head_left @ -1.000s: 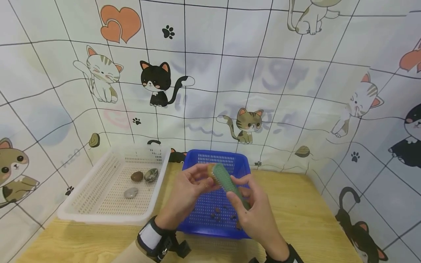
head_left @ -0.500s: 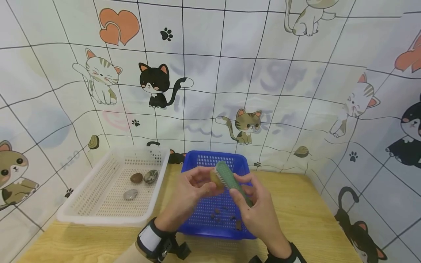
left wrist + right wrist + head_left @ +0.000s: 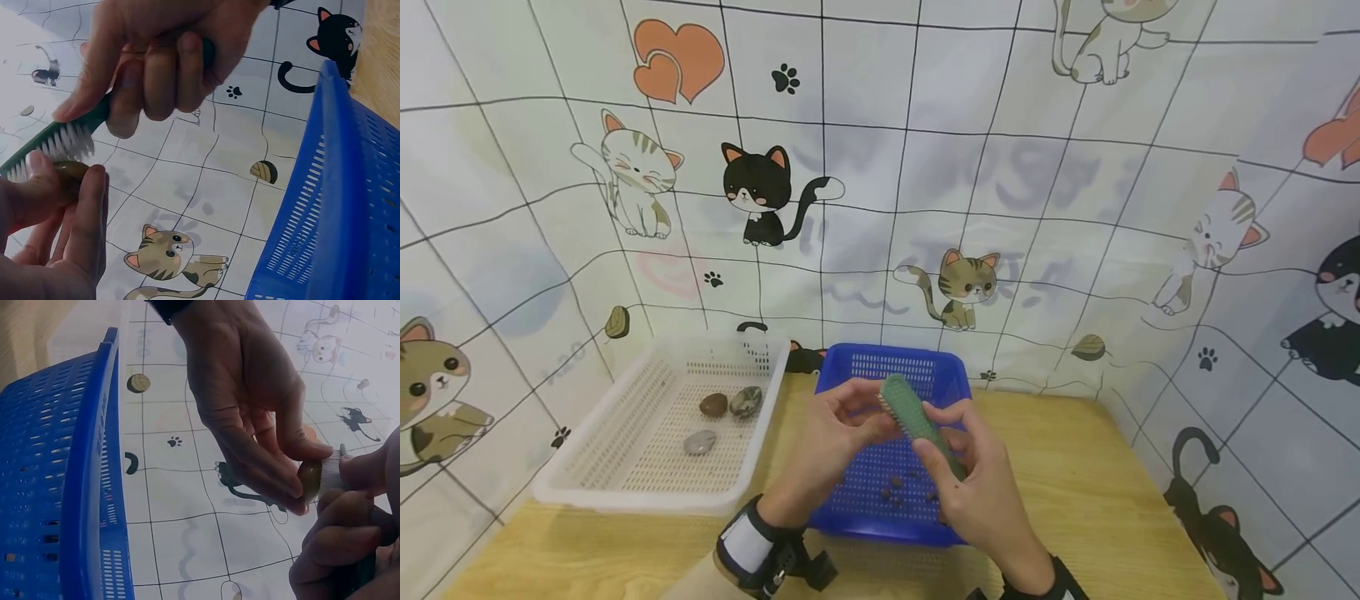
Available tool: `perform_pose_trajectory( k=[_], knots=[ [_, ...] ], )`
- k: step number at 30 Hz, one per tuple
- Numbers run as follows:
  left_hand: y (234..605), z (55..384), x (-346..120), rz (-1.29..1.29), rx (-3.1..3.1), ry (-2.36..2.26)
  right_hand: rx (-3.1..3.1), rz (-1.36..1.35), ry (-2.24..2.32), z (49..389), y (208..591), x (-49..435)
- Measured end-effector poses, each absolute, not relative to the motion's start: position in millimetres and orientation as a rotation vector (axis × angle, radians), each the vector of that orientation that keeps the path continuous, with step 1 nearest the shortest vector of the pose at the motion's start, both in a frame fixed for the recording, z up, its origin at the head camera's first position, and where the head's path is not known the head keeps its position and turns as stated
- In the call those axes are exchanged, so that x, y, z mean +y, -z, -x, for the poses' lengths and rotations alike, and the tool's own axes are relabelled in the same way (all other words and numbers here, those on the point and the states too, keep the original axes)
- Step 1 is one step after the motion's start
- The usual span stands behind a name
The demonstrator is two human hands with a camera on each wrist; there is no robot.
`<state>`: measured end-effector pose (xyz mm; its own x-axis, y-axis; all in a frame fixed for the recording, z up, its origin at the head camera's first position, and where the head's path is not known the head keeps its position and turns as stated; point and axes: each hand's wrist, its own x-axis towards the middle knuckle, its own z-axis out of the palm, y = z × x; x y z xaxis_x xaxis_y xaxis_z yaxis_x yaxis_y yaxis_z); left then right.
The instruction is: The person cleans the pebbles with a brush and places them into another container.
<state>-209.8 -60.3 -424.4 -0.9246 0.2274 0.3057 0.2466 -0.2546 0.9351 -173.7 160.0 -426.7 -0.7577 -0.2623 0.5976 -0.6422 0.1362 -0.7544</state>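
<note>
My left hand [image 3: 831, 437] pinches a smooth yellow-brown stone [image 3: 310, 478] between thumb and fingertips; in the head view the brush hides it. A green brush [image 3: 912, 410] with white bristles is gripped by my right hand [image 3: 983, 475], the thumb laid along its back. In the left wrist view the bristles [image 3: 69, 142] are right at the stone's upper side. Both hands are held above a blue perforated basket [image 3: 887, 533], on whose bottom lie several small brown bits [image 3: 897, 482].
To the left, a white perforated basket [image 3: 632, 502] holds a brown stone [image 3: 713, 405], a patterned stone [image 3: 746, 402] and a grey one [image 3: 699, 442]. Both baskets stand on a wooden table [image 3: 1067, 475]. A cat-printed sheet [image 3: 865, 192] hangs behind and at the sides.
The brush shifted slightly right, uncovering the stone in the head view, then came back left and now covers it. The left hand stays nearly in place, still pinching the stone.
</note>
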Motion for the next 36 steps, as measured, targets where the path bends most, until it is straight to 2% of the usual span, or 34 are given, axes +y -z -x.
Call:
perform_pose_trajectory(
  k=[5,10,17,28,36],
  knots=[
    [427.7,209.7,-57.2,0.701,-1.999,2.398,-2.117,-0.828,-1.592,179.6,426.1,164.8],
    [425.2,209.6,-59.5,0.65,-1.916,2.453,-2.139,-0.791,-1.6,183.0,427.5,167.2],
    [421.6,211.6,-62.5,0.578,-1.805,2.485,-2.118,-0.882,-1.658,181.4,427.8,156.1],
    [421.3,207.8,-59.4,0.678,-1.955,2.412,-2.133,-0.781,-1.574,181.4,427.3,168.1],
    [419.3,210.5,-65.7,0.637,-1.826,2.482,-2.072,-0.882,-1.658,178.9,426.6,153.9]
  ],
)
